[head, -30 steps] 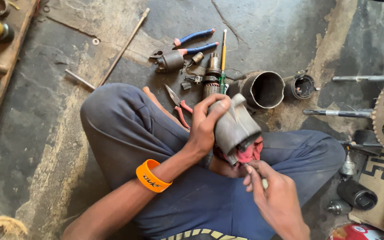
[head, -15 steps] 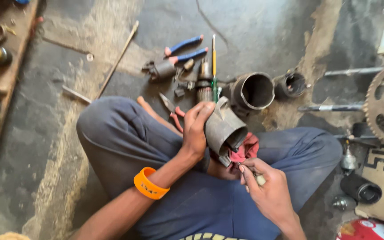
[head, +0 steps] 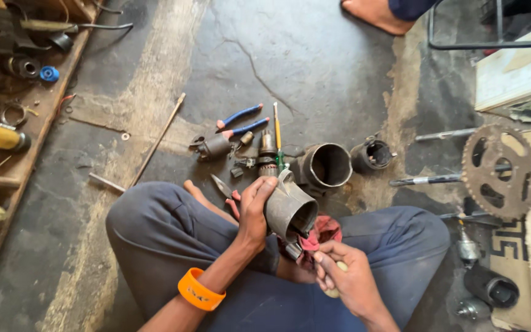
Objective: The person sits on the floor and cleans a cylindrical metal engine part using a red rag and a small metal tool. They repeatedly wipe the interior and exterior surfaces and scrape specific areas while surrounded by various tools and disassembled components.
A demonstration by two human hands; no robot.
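A: Obs. 1 — left hand [head: 254,212], orange band at the wrist, is wrapped around the grey metal cylindrical housing [head: 289,211], fingers curled over its outer wall. Housing is held above the lap, open mouth tilted toward the right hand.

B: Right hand [head: 345,280]?

A: Closed in a fist on a pale-handled tool [head: 337,284]; working end points to the housing's mouth, tip hidden. A red rag [head: 322,232] lies beneath, on the crossed legs.

B: Surroundings?

A: On the stained concrete floor [head: 314,67]: blue-handled pliers [head: 241,122], a second dark metal sleeve [head: 326,166] just beyond the housing, a toothed sprocket [head: 500,171] well apart at right.
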